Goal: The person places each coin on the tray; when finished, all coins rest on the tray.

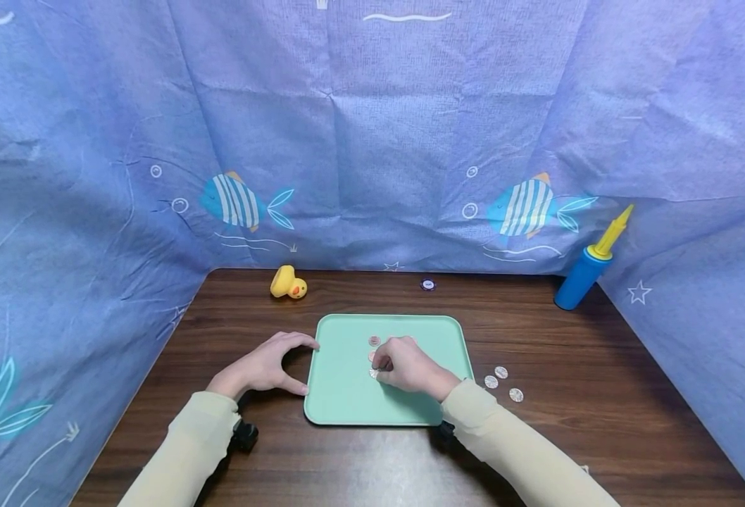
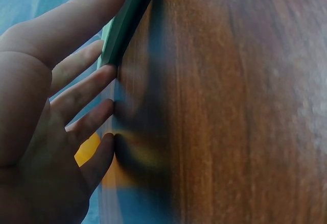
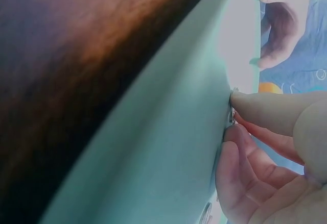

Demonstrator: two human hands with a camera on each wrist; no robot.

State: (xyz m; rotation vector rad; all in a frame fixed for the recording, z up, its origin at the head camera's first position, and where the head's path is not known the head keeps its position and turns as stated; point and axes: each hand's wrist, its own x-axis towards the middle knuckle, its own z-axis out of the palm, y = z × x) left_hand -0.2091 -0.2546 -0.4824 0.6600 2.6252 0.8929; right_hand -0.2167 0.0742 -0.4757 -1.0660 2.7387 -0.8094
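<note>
A mint-green tray [image 1: 347, 401] lies on the dark wooden table. My right hand [image 1: 407, 362] is over the middle of it, thumb and index finger pinching a silver coin [image 3: 232, 109] right at the tray's surface. Just beyond those fingertips, a coppery coin [image 1: 374, 341] and a reddish one [image 1: 371, 357] line up on the tray. Another reddish coin shows partly behind the knuckles, and a silver coin [image 3: 206, 214] appears low in the right wrist view. My left hand [image 1: 265, 364] rests at the tray's left rim, thumb and fingers spread along it.
Right of the tray, three silver coins [image 1: 501, 372] lie on the table. Behind it are a tipped yellow rubber duck [image 1: 289, 283] and a dark poker chip [image 1: 427, 284]. A blue and yellow hand pump [image 1: 581, 278] leans at the back right against the blue fish-print cloth [image 1: 398, 176].
</note>
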